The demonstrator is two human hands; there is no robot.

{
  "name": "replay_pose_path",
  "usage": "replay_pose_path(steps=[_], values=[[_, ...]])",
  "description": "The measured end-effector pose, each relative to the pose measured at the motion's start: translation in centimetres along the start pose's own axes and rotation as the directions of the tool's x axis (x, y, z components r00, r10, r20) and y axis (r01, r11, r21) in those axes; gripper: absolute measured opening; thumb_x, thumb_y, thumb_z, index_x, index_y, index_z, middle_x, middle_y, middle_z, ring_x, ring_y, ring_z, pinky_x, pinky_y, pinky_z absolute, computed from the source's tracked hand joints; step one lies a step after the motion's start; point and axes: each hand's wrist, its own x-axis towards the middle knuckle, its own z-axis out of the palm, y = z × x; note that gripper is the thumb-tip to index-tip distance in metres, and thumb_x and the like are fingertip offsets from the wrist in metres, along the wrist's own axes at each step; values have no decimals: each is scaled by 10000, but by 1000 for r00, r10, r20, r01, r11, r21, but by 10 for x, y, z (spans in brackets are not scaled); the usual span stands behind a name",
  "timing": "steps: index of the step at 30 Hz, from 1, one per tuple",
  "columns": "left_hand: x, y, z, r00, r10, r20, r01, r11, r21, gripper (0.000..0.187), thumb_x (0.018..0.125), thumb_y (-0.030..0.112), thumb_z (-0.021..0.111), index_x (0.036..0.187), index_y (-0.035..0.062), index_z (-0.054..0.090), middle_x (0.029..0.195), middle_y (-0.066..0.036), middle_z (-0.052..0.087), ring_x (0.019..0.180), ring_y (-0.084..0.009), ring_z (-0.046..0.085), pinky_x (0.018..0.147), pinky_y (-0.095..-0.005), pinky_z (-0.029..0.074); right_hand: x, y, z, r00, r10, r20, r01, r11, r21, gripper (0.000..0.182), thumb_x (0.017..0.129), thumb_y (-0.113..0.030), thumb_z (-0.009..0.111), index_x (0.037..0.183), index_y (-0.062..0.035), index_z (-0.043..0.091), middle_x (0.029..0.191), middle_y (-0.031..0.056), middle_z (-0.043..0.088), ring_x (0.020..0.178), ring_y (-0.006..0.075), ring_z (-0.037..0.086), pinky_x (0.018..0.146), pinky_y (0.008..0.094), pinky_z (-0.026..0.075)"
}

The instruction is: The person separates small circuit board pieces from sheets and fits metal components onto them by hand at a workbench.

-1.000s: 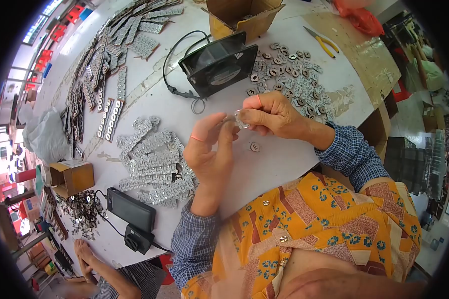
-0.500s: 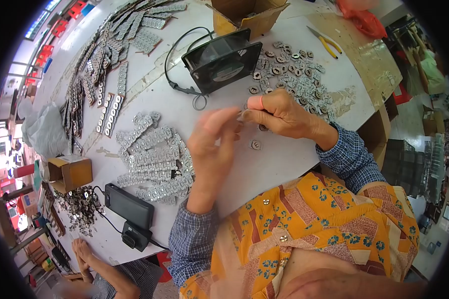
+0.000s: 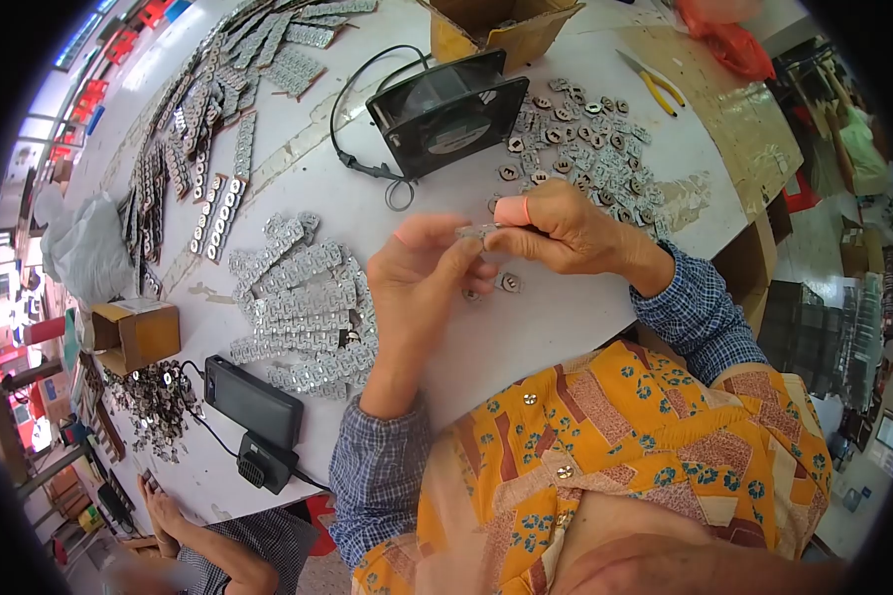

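Note:
My right hand (image 3: 566,228), with an orange-pink covering on a fingertip, pinches a small silvery metal piece (image 3: 477,230) between thumb and forefinger. From the other side my left hand (image 3: 415,283) closes its thumb and fingers on the same piece; its fingertips are slightly blurred. Just below the hands, a small metal part with a dark round centre (image 3: 509,283) lies on the white table (image 3: 526,332). Beyond my right hand spreads a pile of similar small parts (image 3: 590,149). Left of my left hand lie stacked silvery metal strips (image 3: 303,297).
A black fan (image 3: 448,114) with a cable stands beyond my hands, near an open cardboard box (image 3: 501,35). Yellow-handled pliers (image 3: 655,89) lie far right. At left are more strips (image 3: 208,109), a small box (image 3: 137,337) and a black device (image 3: 253,402). Another person's hands (image 3: 164,511) show lower left.
My left hand has come up against my right, its fingers now closing on the small metal piece. My right hand stays nearly in place. The view has shifted slightly.

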Motion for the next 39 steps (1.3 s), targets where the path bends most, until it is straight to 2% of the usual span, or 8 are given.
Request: replay_pose_path(steps=[1,2,4,7,16,34,37,39], values=[[0,3,-5,998,-36,50,38,998,-42,161,923,-8,640,1083,-20,630,855,-106,695,701,-144,683,567,-243,566,0,-1,1,1000,-10,-9,10,1000,-6,241,961,-203,645,807,-20,620,578,77,531,471,147,475,446,304,352],[0,5,-8,992,-70,103,79,994,-81,159,923,-7,640,1081,-19,629,854,-108,696,705,-149,685,570,-247,569,-1,-6,-1,979,201,46,-205,930,304,247,964,-213,641,796,-33,620,579,47,534,475,122,471,437,283,340],[0,3,-7,969,-22,245,102,943,-318,164,924,-6,640,1086,-15,627,876,-114,697,722,-155,690,579,-258,574,0,-27,-7,813,486,320,-536,414,736,261,969,-232,631,773,-61,619,580,-12,539,483,73,465,418,240,315],[-1,1,-3,985,24,169,35,940,-340,174,930,-3,633,1103,-17,624,916,-124,695,761,-167,699,609,-278,589,0,-14,5,822,470,322,-466,231,854,261,969,-261,627,769,-93,626,623,-57,548,506,19,459,411,190,292],[-2,-11,7,929,371,9,-370,924,93,205,936,-67,594,1139,-43,615,984,-133,681,820,-189,714,689,-292,620,2,-18,6,887,453,83,-394,653,647,313,999,-235,590,746,-51,602,643,-39,548,524,21,465,445,200,342],[-1,-10,8,881,471,49,-459,823,336,118,899,-76,636,1010,-38,637,889,-92,686,734,-159,718,631,-251,582,1,-15,9,880,473,37,-385,666,639,286,984,-241,628,788,-36,660,659,-38,576,534,14,477,456,198,360],[1,-15,1,888,458,49,-430,787,443,124,890,-69,650,1009,-40,639,896,-101,681,729,-155,715,624,-245,563,2,-9,6,859,507,75,-458,694,555,262,963,-228,645,786,-36,663,597,-5,564,490,55,485,449,237,373],[3,-18,-2,873,485,52,-440,738,513,129,887,-60,658,1013,-39,641,903,-108,679,735,-149,709,625,-246,554,0,-3,-1,940,341,1,-336,925,178,253,946,-222,657,779,-32,651,558,50,530,459,135,485,450,280,379]])
